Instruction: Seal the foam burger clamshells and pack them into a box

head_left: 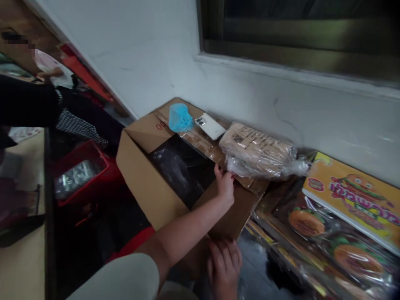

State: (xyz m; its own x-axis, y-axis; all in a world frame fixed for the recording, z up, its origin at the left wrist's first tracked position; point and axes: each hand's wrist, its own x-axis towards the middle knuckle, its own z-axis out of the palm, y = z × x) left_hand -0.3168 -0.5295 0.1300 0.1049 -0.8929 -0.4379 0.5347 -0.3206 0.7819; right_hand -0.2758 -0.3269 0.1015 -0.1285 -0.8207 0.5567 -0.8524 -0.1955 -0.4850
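Observation:
An opened cardboard box stands before me, with a dark plastic liner inside. My left hand reaches across the box, its fingers closed at the edge of the far flap. Just beyond those fingertips, a clear plastic-wrapped brown package lies on the flap. My right hand is lower down, with bent fingers against the box's near corner; its thumb is mostly hidden. On the far flap rest a white smartphone and a crumpled light-blue plastic piece.
Clear packs with burger-shaped items and a yellow printed card are stacked at right. A red crate holds clear-wrapped things at left. Behind the box runs a white wall. Another person is at upper left.

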